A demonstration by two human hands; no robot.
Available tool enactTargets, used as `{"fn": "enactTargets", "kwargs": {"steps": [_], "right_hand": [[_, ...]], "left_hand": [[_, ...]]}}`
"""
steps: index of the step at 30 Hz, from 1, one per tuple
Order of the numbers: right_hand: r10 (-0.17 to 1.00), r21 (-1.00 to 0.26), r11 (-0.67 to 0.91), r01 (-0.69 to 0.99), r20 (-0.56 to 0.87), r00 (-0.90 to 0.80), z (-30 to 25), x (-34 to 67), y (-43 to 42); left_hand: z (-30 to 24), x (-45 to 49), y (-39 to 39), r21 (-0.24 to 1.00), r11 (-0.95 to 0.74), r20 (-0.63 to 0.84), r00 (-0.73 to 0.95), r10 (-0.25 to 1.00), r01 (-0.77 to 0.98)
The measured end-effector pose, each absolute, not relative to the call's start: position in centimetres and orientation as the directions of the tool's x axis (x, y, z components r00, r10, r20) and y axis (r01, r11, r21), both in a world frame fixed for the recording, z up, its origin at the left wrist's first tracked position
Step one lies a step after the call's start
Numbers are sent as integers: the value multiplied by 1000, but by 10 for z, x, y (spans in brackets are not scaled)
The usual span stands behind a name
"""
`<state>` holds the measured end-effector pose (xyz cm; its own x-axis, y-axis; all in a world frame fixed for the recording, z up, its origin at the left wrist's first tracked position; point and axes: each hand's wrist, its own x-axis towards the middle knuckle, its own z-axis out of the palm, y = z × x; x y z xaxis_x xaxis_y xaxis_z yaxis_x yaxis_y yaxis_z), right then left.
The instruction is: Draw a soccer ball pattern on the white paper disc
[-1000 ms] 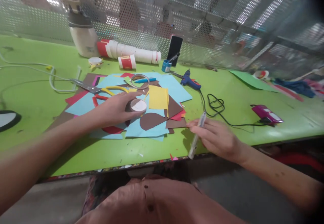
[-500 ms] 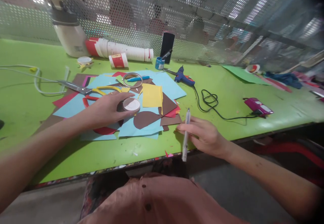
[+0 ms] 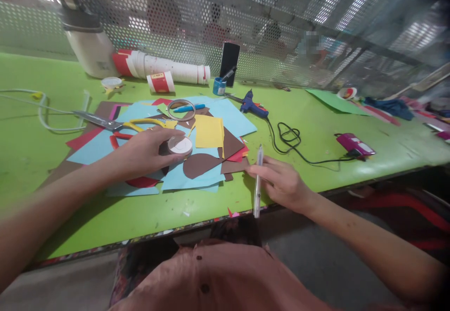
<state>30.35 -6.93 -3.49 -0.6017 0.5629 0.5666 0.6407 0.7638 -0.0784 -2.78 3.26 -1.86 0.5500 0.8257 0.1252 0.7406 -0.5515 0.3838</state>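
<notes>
My left hand (image 3: 146, 151) is closed round a small round brown piece with a white disc face (image 3: 180, 145), held just above a pile of coloured paper sheets (image 3: 211, 132). My right hand (image 3: 281, 182) grips a clear glue stick (image 3: 258, 179) near the table's front edge, the stick pointing away from me. A brown half-round paper cut-out (image 3: 198, 164) lies between the two hands. Scissors with yellow handles (image 3: 119, 124) lie on the pile just beyond my left hand.
A blue glue gun (image 3: 253, 106) with a black cord (image 3: 291, 137) lies right of the pile. Paper cups (image 3: 168, 72), a white jug (image 3: 89, 46), a blue paint pot (image 3: 220, 86), a dark phone (image 3: 229, 60) and a tape ring (image 3: 180, 109) stand further back. A magenta device (image 3: 353, 144) sits at right.
My right hand has turned the glue stick from slanted to nearly straight away from me and shifted slightly left. My left hand stays on the round piece.
</notes>
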Motion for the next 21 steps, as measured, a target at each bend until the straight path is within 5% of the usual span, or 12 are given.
{"fn": "enactTargets", "kwargs": {"steps": [21], "right_hand": [[677,-280,702,655,546,-493,-40,302,-93]], "left_hand": [[-16,-30,31,384,-572,138,567,812,725]]}}
